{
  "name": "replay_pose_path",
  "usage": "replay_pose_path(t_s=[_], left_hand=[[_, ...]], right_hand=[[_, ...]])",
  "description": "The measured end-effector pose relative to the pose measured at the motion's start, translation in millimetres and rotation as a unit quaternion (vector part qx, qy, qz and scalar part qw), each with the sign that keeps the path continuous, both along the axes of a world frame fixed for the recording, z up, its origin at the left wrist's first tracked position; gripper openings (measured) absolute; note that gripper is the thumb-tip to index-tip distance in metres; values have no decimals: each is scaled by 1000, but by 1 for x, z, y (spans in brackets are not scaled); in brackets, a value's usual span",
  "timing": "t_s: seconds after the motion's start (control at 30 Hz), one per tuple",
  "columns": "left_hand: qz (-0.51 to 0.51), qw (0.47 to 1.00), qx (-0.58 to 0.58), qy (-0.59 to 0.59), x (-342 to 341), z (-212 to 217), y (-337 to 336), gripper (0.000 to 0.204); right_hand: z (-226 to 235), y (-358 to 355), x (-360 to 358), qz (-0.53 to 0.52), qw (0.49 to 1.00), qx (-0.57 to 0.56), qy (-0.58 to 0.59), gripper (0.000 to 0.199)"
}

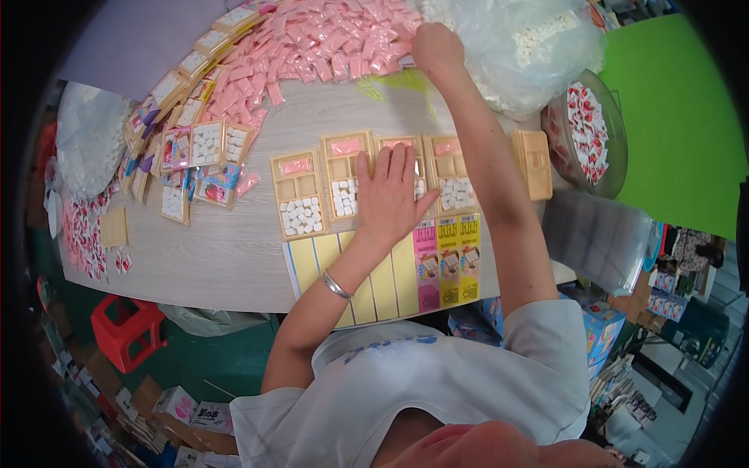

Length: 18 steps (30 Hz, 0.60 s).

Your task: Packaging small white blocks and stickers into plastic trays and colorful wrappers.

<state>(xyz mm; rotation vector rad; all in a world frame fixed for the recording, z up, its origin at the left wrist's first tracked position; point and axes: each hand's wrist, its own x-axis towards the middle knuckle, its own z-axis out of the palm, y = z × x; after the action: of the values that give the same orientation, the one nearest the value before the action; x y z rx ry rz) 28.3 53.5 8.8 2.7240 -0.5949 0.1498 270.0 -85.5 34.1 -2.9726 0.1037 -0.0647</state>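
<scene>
My left hand (394,191) lies flat with its fingers stretched over the middle of a row of beige compartment trays (286,189). In these trays are pink packets (296,166) at the far end and small white pieces (302,216) at the near end. My right hand (438,53) reaches to the far side of the table, fingers curled closed, at the right edge of a heap of pink packets (328,43). Thin yellow-green sticks (402,80) lie just beside it. Whatever that hand holds is hidden.
Yellow and pink printed cards (425,292) lie before the trays. To the right are stacked beige trays (532,165), a clear bag of white pieces (538,58) and a bowl of red-and-white packets (589,132). Filled packs (207,148) pile up left. A red stool (125,335) stands below.
</scene>
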Motion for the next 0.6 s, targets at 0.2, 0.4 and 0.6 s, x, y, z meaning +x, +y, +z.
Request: replay_pose_path(t_s=[0.2,0.4,0.6], left_hand=[[-16,1000,-7,-23,7,-3,-12,82],[-15,1000,-9,-13,4,-1,-3,83],[-58,995,-58,-62,12,9,-41,80]], right_hand=[[-48,-66,-3,74,957,6,-280,21],[32,-101,-144,145,934,117,-306,13],[-1,-156,-224,77,961,87,-251,15]])
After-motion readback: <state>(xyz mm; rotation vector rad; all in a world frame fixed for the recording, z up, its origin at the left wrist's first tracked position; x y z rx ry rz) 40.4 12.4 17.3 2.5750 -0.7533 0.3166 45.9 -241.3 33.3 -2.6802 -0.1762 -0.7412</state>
